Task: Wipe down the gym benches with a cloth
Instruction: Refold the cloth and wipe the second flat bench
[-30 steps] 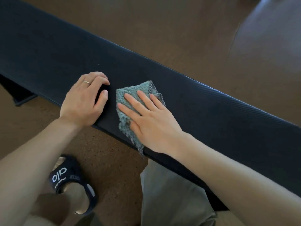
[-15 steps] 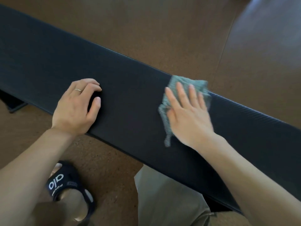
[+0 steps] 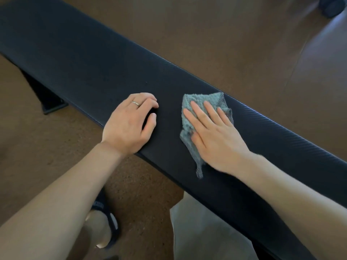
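A long black padded gym bench (image 3: 84, 59) runs diagonally from upper left to lower right. A grey-green knitted cloth (image 3: 201, 102) lies crumpled on its top, near the far edge. My right hand (image 3: 212, 136) presses flat on the cloth with straight fingers spread over it. My left hand (image 3: 129, 124) rests on the bench's near edge, a short gap left of the cloth, with its fingers loosely curled on the padding and a ring on one finger.
Brown speckled floor (image 3: 234, 44) lies on both sides of the bench. A black bench leg (image 3: 47, 98) stands under the left part. My foot in a dark slide sandal (image 3: 107, 216) and my light trouser leg (image 3: 206, 235) are below the near edge.
My right hand slid the cloth right and toward the far edge, then back left toward my left hand. My left hand stayed on the near edge.
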The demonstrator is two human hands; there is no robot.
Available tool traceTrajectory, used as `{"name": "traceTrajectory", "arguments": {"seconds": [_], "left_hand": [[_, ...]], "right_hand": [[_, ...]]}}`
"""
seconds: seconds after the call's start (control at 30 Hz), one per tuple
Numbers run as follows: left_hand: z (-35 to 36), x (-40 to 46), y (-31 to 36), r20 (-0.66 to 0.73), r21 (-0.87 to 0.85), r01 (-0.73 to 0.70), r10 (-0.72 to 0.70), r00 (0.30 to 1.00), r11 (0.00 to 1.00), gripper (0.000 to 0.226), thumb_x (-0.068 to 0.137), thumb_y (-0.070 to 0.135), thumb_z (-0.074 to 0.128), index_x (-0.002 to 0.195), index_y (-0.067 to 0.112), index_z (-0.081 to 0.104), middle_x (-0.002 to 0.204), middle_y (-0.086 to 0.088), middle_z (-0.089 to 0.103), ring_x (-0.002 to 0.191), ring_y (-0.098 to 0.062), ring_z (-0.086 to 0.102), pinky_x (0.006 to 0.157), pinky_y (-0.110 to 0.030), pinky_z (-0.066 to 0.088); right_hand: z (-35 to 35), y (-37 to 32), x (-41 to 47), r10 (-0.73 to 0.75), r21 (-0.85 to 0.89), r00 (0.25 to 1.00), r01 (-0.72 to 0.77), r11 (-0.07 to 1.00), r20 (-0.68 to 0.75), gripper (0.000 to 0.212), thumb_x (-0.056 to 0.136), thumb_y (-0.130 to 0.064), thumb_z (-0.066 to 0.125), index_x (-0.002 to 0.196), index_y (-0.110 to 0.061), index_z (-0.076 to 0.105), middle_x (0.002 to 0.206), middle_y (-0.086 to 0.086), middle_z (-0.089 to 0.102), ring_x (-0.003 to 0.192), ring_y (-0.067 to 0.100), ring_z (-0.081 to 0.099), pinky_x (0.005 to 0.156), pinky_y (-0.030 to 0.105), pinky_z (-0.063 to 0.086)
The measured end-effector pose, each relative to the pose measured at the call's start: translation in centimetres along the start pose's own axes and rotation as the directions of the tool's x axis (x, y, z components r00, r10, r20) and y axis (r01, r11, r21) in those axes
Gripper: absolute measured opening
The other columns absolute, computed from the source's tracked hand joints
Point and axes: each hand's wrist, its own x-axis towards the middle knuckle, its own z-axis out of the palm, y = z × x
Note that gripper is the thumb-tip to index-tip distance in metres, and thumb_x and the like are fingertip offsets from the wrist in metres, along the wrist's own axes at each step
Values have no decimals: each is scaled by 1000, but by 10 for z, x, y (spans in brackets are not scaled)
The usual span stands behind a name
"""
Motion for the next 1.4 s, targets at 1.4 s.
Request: {"name": "traceTrajectory", "arguments": {"seconds": [1.4], "left_hand": [[-42,-12,-103,86,-172,632,-628,774,755,37,107,40,30,135,27,49,145,4,39,144,-22,32,121,-36,18]], "right_hand": [[10,-97,-8,-327,-109,941,336,936,88,77,102,-35,44,163,-15,3,171,8,1,157,34,1,125,55,17]]}}
